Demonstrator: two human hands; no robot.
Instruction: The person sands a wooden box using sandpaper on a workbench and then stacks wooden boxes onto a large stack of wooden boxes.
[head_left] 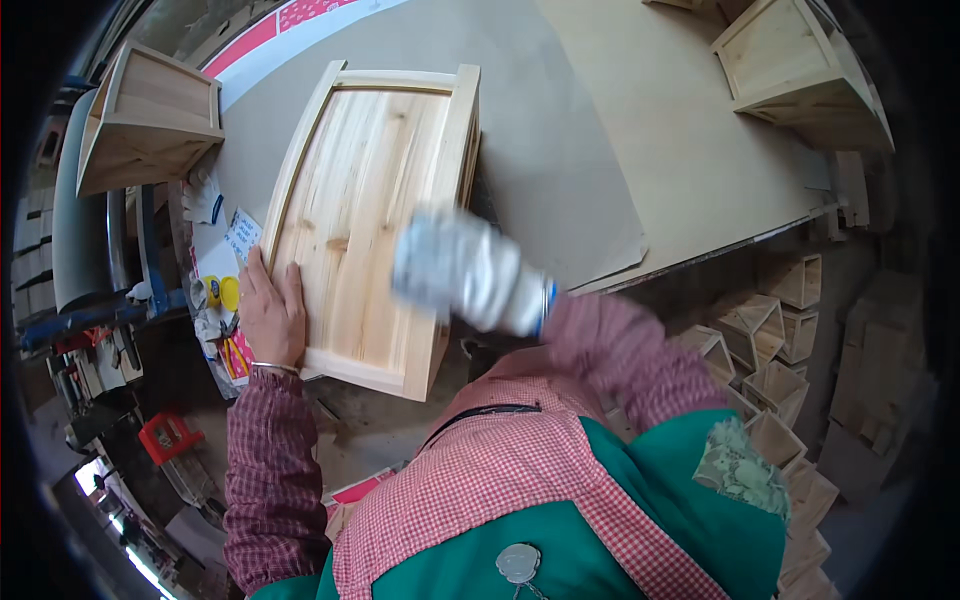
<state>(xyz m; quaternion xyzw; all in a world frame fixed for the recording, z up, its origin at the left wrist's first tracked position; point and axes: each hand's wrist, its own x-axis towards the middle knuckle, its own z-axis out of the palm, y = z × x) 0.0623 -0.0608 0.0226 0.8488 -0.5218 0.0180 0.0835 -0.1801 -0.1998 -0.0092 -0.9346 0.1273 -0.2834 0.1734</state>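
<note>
A shallow pale wooden box [350, 200] with raised side rails lies on the workbench. My bare left hand [270, 310] rests flat on its near left corner, fingers together, holding it down. My right hand [465, 270] wears a white work glove and is blurred with motion over the box's right side; whether it holds anything cannot be told.
The brown board workbench [620, 130] stretches to the right. Wooden boxes stand at the far left [150, 115] and far right [790, 65]. Several small wooden boxes [770, 340] are stacked on the floor at right. A white glove [203, 197], a yellow item and small clutter lie left of the box.
</note>
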